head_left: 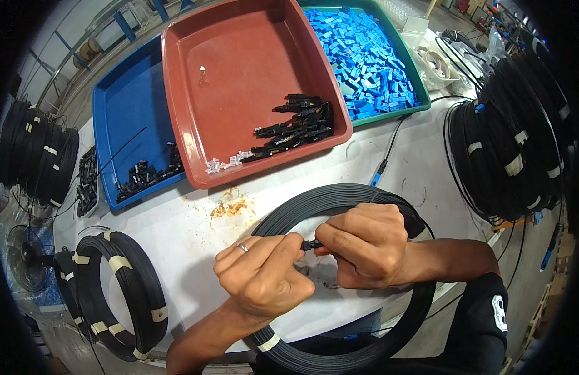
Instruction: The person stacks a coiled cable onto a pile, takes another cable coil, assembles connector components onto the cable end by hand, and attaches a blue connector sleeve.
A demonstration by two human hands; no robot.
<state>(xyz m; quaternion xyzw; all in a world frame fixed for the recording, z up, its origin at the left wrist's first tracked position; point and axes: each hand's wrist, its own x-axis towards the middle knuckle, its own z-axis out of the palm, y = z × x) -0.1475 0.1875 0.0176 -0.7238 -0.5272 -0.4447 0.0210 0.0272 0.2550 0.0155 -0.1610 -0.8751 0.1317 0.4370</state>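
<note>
Both of my hands meet above a large coil of black cable (289, 209) at the front of the white table. A small black cable connector (311, 245) spans the gap between them. My left hand (261, 272), with a ring on one finger, pinches its left end. The fingers of my right hand (367, 247) are closed around its right end, hiding most of it. Behind the coil lies a cable end with a black connector (382, 167) and a blue tip.
A red tray (180, 134) holds black connectors and small clear pieces. It overlaps a blue tray (130, 94) with black parts. A green tray (395, 114) is full of blue pieces. Taped cable coils stand at right (514, 137), far left (39, 150) and near left (153, 287).
</note>
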